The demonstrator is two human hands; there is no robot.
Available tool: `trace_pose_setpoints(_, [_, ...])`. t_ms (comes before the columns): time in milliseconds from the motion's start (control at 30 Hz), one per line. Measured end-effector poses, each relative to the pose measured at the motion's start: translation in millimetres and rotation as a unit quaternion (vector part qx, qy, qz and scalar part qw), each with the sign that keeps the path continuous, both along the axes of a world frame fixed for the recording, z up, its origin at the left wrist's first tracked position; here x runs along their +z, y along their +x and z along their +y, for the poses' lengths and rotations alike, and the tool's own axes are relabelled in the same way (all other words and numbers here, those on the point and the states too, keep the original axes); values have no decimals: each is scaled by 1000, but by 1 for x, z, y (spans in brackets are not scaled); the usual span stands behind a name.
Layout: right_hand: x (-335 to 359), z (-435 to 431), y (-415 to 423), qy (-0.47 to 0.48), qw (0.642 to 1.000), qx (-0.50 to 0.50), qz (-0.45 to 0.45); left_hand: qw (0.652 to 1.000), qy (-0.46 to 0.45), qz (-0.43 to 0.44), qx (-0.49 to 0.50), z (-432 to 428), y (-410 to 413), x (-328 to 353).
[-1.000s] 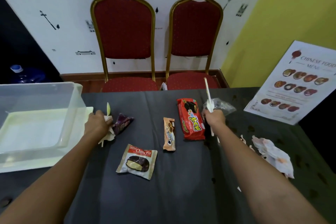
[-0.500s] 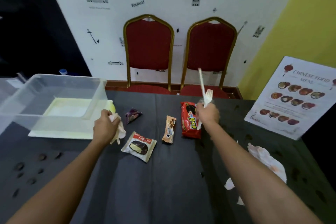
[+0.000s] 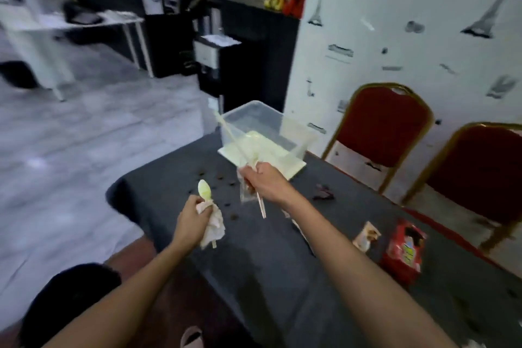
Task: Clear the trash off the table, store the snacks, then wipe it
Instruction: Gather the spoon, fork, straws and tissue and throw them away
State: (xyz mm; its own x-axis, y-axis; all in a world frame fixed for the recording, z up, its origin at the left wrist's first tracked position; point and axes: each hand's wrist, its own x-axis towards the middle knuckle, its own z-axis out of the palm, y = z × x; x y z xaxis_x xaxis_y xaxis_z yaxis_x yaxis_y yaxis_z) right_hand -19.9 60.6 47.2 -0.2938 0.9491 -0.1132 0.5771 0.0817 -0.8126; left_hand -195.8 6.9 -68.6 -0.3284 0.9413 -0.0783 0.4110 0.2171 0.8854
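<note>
**Desk:** What is shown at the left?

**Caption:** A grey floor (image 3: 84, 135) and blurred white desks (image 3: 70, 20) are seen behind a table (image 3: 268, 277) draped in dark cloth. Above the table's left corner, the left hand (image 3: 192, 220) is curled round a crumpled napkin (image 3: 214, 227) and a pale-green spoon (image 3: 204, 191), whose bowl is pointed upward.

**Desk:** And in the middle?

**Caption:** The right hand (image 3: 262, 182) is closed tight on white plastic cutlery (image 3: 230, 133), slanted up and to the left. A clear wrapper (image 3: 245, 192) is pinched in the same grip. Dark crumbs (image 3: 233, 216) are scattered on the cloth beneath both hands. Just beyond, a clear bin (image 3: 248, 106) is stood on a pale-green lid (image 3: 293, 167) at the table's far end.

**Desk:** What is found on the right?

**Caption:** A purple wrapper (image 3: 323, 192) is left near the far edge. A brown snack packet (image 3: 367, 239) and a red snack pack (image 3: 405, 248) are laid side by side, well apart from the hands. Two red chairs (image 3: 384, 127) with gold frames are set against a white wall (image 3: 395, 22) printed with towers.
</note>
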Motion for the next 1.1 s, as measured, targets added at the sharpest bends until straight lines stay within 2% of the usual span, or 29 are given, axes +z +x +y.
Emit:
trace_pose_setpoints(100, [-2,-7,-67,-10,995,102,-1,990,0,-52,128,-36,-60,-13])
trace_pose_setpoints(200, [-10,-14,-137,-34,980,197,-4,965,-26,-93,245,-77,-121,-28])
trace_pose_setpoints(300, [-25,-17,-202,-57,958,275,-54,944,-81,-126,294,-118,-172,-43])
trace_pose_setpoints(400, [-48,-23,-264,-97,927,349,-101,937,-127,-107,309,-153,-214,-58])
trace_pose_setpoints(533, [-93,-31,-338,-113,884,419,-173,909,-178,-120,358,-173,-269,-82])
trace_pose_setpoints(700, [-148,-28,-410,-113,854,457,-224,893,-208,-142,374,-164,-318,-114])
trace_pose_setpoints(867, [-199,-24,-453,-169,844,442,-251,881,-262,-153,364,-156,-349,-136])
trace_pose_setpoints(1067, [-297,-6,-501,-259,867,358,-230,865,-305,-175,359,-127,-394,-196])
trace_pose_setpoints(1100, [-332,-4,-514,-281,870,341,-221,863,-316,-178,352,-119,-404,-223])
